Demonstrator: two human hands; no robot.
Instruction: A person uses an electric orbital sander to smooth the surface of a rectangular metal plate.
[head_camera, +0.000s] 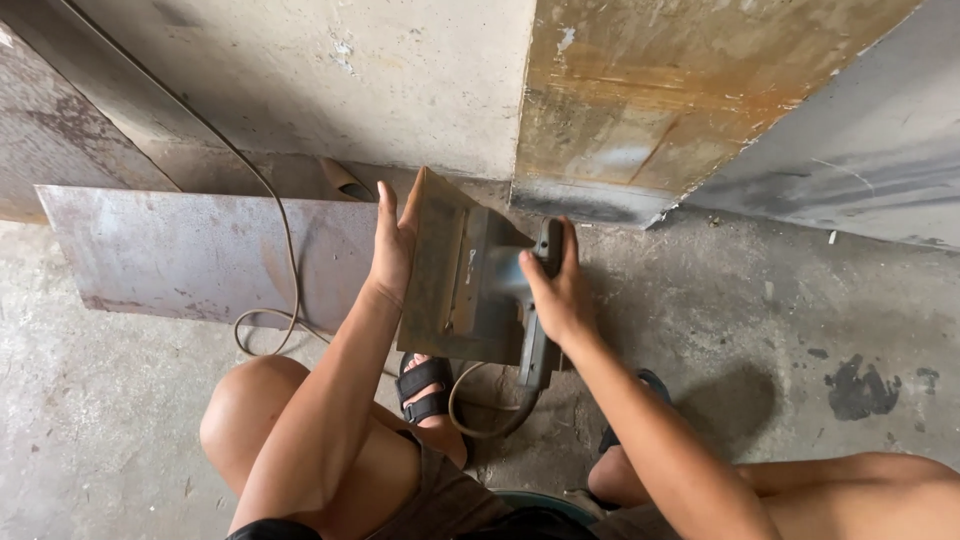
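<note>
Left hand (392, 245) flat, fingers straight, bracing upright steel plate (445, 270); right hand (558, 290) wrapped around grinder (543, 320), long axis pointing toward the wall.

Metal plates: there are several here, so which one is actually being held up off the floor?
The small dark plate in the middle, steadied by the left hand. The long grey sheet leans on the wall, untouched.
</note>
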